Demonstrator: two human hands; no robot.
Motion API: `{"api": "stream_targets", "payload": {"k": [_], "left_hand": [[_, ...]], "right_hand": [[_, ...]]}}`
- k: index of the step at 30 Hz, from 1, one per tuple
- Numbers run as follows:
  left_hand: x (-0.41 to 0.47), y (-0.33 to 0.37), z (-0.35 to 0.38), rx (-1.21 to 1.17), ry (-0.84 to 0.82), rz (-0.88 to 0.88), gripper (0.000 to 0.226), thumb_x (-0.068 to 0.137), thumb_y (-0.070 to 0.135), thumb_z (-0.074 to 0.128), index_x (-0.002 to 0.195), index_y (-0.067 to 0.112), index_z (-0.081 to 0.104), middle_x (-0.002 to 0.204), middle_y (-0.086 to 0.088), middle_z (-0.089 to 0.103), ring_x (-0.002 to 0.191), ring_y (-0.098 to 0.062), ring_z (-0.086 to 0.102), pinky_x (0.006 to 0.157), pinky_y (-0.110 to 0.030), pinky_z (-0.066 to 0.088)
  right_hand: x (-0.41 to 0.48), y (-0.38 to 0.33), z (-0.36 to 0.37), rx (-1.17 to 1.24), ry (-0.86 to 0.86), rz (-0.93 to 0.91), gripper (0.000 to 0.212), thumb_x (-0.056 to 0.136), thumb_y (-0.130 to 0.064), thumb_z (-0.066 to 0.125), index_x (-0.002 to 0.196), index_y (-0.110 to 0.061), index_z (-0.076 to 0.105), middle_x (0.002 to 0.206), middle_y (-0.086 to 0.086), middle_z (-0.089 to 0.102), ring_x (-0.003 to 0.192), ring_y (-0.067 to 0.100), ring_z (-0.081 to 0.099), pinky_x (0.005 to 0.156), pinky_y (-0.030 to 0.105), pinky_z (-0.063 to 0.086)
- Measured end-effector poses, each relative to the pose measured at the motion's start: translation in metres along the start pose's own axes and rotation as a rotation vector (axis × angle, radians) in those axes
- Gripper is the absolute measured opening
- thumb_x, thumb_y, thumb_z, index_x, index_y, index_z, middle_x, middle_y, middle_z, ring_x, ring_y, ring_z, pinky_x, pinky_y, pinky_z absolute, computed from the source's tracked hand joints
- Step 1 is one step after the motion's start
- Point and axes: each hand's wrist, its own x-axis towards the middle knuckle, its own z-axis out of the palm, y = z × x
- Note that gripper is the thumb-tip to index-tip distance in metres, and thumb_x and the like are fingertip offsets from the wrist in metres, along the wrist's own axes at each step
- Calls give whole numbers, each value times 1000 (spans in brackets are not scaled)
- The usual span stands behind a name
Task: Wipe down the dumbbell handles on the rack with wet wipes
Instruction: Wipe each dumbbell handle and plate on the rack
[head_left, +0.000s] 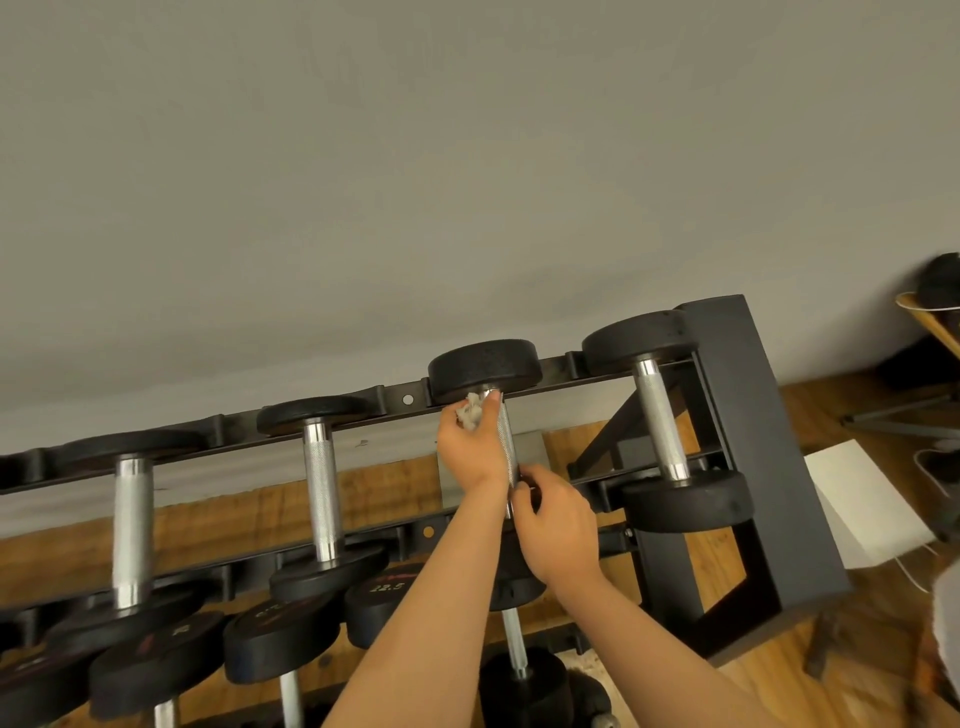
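Observation:
A black dumbbell rack (737, 395) holds several dumbbells with knurled chrome handles on its top tier. My left hand (470, 447) grips a crumpled white wet wipe (470, 410) against the upper end of the third dumbbell's handle (505, 431), just below its far black head (485, 371). My right hand (556, 525) curls round the lower end of the same handle, hiding that part and the near head. Other handles stand bare: one at the left (131, 525), one left of centre (322, 493), one at the right (660, 421).
A lower tier carries more black dumbbells (387, 592), one marked 22.5. A grey wall rises behind the rack. Wooden floor shows beneath. A white sheet (862, 504) and cables lie at the right, near a metal stand (904, 421).

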Motion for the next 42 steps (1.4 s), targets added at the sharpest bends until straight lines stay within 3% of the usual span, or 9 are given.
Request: {"api": "stream_targets", "payload": {"k": [5, 12, 17, 21, 26, 29, 33, 38, 42], "left_hand": [[-2, -1, -2, -60, 19, -4, 19, 93, 22, 66, 95, 3, 67, 82, 0, 65, 77, -11, 62, 64, -16, 48], [-7, -8, -10, 94, -226, 60, 11, 93, 25, 66, 91, 15, 61, 86, -1, 63, 78, -10, 59, 69, -20, 47], [-2, -6, -17, 170, -212, 71, 28, 102, 28, 48, 113, 5, 59, 121, -5, 40, 112, -19, 49, 94, -26, 43], [-4, -4, -17, 135, -158, 66, 28, 101, 19, 51, 124, 5, 59, 119, -3, 49, 108, -17, 55, 90, -21, 47], [-7, 0, -23, 56, -27, 151, 18, 86, 9, 72, 98, 14, 59, 92, 5, 63, 81, 0, 59, 67, -7, 47], [-5, 3, -14, 61, -24, 154, 18, 83, 9, 75, 93, 16, 62, 100, -3, 67, 87, -7, 62, 68, -9, 48], [-7, 3, -7, 11, 16, 91, 29, 83, 9, 76, 109, 8, 63, 103, 0, 66, 91, -8, 62, 69, -4, 48], [-3, 3, -1, 14, -8, 5, 33, 80, 16, 79, 106, 13, 58, 97, 1, 66, 83, -7, 63, 65, -8, 48], [-1, 2, -2, 14, 18, 26, 14, 86, 22, 74, 91, 13, 64, 87, -1, 70, 80, -11, 68, 71, -21, 55]], "right_hand": [[0, 0, 0, 1, 6, 1, 19, 96, -24, 49, 103, -21, 67, 89, -8, 67, 80, 7, 62, 72, 30, 54], [0, 1, 2, -9, 9, 2, 20, 96, -24, 48, 105, -21, 66, 91, -8, 67, 82, 7, 61, 71, 29, 53], [0, 1, 2, -11, 14, -5, 21, 96, -24, 50, 108, -20, 66, 95, -7, 68, 85, 9, 62, 74, 31, 54], [0, 2, 2, -21, 15, -12, 20, 96, -25, 51, 108, -20, 66, 94, -6, 68, 83, 9, 62, 74, 33, 55], [1, 2, 1, -57, -15, -19, 18, 95, -28, 54, 107, -18, 63, 92, -5, 66, 82, 11, 62, 72, 33, 54], [6, 3, -5, -76, -105, -22, 18, 94, -34, 55, 105, -20, 57, 90, -6, 64, 82, 13, 62, 72, 34, 53], [10, 4, -10, -154, -227, -47, 23, 98, -41, 48, 109, -21, 47, 85, -6, 64, 74, 15, 63, 67, 37, 54], [6, 3, -8, -124, -138, -57, 20, 100, -37, 45, 109, -20, 53, 79, -6, 63, 70, 13, 62, 67, 36, 52], [6, 3, -7, -104, -117, -68, 20, 99, -36, 46, 109, -21, 55, 82, -5, 65, 71, 13, 64, 69, 39, 55]]}}
